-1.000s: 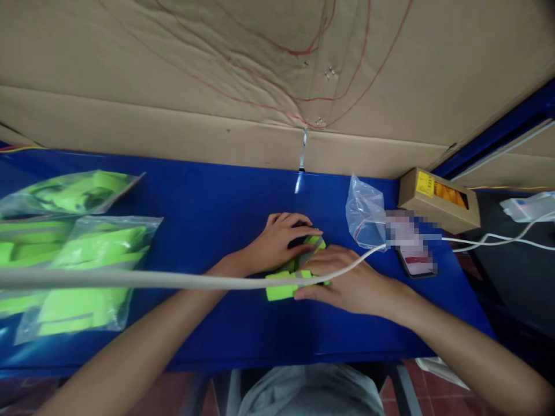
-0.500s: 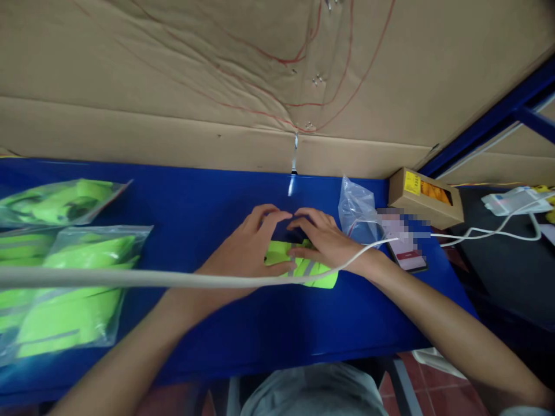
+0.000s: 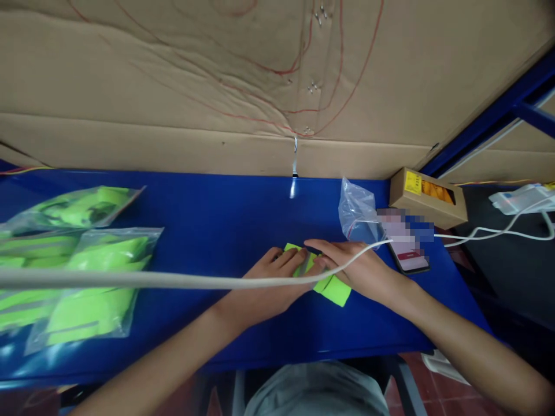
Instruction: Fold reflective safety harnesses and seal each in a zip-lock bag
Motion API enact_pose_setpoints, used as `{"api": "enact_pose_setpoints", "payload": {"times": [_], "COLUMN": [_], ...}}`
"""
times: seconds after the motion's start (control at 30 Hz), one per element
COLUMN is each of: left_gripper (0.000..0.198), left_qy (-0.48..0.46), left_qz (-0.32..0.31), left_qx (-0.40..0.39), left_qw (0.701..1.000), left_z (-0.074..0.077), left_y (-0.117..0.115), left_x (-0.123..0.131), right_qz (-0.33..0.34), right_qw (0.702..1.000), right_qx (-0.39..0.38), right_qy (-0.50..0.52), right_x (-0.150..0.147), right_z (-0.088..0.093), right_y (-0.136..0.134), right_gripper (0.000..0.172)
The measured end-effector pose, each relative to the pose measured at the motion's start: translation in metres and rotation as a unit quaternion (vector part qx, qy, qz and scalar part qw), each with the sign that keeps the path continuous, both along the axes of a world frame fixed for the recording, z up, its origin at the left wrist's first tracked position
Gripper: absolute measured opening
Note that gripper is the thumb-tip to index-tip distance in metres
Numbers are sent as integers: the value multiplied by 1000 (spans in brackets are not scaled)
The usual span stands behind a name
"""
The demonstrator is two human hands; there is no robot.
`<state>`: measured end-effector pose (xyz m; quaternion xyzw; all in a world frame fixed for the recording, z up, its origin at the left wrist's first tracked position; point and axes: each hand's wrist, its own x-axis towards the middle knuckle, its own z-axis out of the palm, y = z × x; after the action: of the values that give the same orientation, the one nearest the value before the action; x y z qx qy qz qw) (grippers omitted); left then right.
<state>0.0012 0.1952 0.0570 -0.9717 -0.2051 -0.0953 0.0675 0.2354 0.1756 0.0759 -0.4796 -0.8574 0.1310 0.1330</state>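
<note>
A folded neon-yellow fabric piece with grey reflective stripes (image 3: 333,290) lies on the blue table, turned at a slant. My left hand (image 3: 275,280) is closed on its left part, the fingers bent over the top. From the right, my right hand (image 3: 353,266) grips the same fabric, its index finger reaching along the far edge and its other fingers partly hidden. A white cable (image 3: 182,280) crosses in front of both hands. Just beyond my right hand lies a clear plastic bag (image 3: 356,205).
Clear bags of neon-yellow fabric (image 3: 97,289) lie at the left, with another bag (image 3: 87,208) behind them. To the right are a phone (image 3: 405,245) and a cardboard box with a window (image 3: 427,196). A cardboard wall (image 3: 173,144) closes the table's back edge.
Both hands have moved right and nearer to me. The fabric has shifted slightly right and turned more at a slant. My fingers, raised and apart before, now press on the fabric.
</note>
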Motion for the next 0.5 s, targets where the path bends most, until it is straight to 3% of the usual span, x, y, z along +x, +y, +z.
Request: {"api": "enact_pose_setpoints", "payload": {"times": [0.17,0.3,0.4,0.5], "left_gripper": [29,30,39,46], "left_qy": [-49,-91,-102,-87], "left_qz": [8,12,16,2], "left_qx": [-74,-122,-140,-171], "left_qw": [996,988,985,981], "left_z": [-8,-12,-9,-4], "left_y": [7,18,22,20], "left_x": [7,11,10,6], "right_qz": [-11,-64,-86,-46], "right_qw": [992,986,981,984], "right_qx": [-82,-77,-68,-69], "right_qy": [96,137,163,160], "right_x": [16,7,1,5], "right_z": [11,-2,-12,-13], "right_y": [-28,-38,-34,-25], "right_gripper": [42,71,51,41]}}
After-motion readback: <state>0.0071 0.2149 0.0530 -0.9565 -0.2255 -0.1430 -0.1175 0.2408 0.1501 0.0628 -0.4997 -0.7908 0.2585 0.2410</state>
